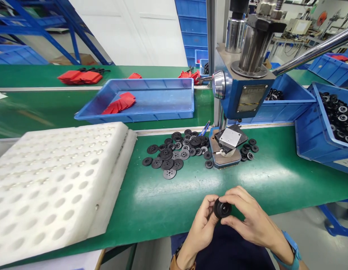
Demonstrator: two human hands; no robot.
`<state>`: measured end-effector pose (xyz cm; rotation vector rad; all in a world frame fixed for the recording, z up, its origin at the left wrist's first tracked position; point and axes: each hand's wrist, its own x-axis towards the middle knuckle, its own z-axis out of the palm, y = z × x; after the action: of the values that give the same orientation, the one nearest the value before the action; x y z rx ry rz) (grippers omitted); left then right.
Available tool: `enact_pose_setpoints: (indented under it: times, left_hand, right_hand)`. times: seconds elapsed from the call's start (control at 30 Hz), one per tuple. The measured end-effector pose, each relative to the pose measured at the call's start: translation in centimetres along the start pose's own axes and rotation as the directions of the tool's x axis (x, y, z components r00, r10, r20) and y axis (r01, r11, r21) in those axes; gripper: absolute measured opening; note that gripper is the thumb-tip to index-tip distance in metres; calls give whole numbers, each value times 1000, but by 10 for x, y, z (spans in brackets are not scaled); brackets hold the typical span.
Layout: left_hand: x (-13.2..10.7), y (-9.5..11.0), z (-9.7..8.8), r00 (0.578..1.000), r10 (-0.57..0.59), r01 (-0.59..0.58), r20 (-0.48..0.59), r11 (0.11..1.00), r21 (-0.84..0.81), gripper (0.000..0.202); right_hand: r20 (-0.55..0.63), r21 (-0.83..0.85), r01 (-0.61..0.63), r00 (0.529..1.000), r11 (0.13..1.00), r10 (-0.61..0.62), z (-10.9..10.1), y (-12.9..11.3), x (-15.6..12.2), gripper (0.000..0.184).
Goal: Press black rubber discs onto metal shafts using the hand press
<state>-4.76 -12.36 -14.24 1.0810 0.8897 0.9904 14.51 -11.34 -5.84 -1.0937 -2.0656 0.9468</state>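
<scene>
Both my hands meet at the near edge of the green table (pixel 247 180). My left hand (pixel 200 225) and my right hand (pixel 251 219) pinch one small black round part (pixel 222 209) between their fingertips. Farther out on the table lies a loose pile of black discs and wheels (pixel 178 150). Just right of the pile stands a blue hand press (pixel 244 90) with a small metal fixture (pixel 229 139) on its base. A few more black parts (pixel 249 149) lie to the right of the fixture.
A white foam tray with rows of round holes (pixel 55 180) lies at the left. Behind the pile sits a blue tray (pixel 162 101) with red pieces (pixel 120 103). Blue bins of black parts (pixel 335 116) stand at the right. The press's steel lever (pixel 314 52) reaches to the upper right.
</scene>
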Motion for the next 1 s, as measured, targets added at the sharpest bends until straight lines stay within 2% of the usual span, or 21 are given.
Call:
enact_pose_setpoints:
  times: [0.17, 0.43, 0.53, 0.63, 0.77, 0.87, 1.0]
  left_hand:
    - [2, 1, 0, 998, 1, 6, 63, 993, -117, 44]
    - [-1, 7, 1, 1000, 8, -6, 20, 996, -93, 41]
    - [-5, 14, 3, 1000, 28, -28, -6, 1000, 14, 35]
    - [-9, 22, 3, 998, 42, -31, -53, 980, 195, 34]
    - [-16, 32, 4, 995, 34, 7, -95, 916, 400, 30]
    - [-19, 40, 8, 992, 43, 20, -118, 873, 487, 27]
    - [-21, 48, 13, 988, 64, 24, -143, 840, 543, 25]
  right_hand:
    - [-10, 31, 27, 1000, 999, -26, 2, -4, 1, 45]
    - [-96, 80, -34, 995, 996, 42, 7, -1, -4, 42]
    - [-84, 158, -60, 994, 986, 73, 5, 6, -4, 34]
    - [-71, 237, -102, 990, 966, 122, 5, 13, -4, 34]
    - [-4, 430, -180, 979, 885, 202, 7, 21, -4, 38]
    - [60, 534, -232, 970, 813, 237, 9, 24, -4, 43]
    - [99, 577, -280, 956, 767, 275, 10, 26, -4, 48]
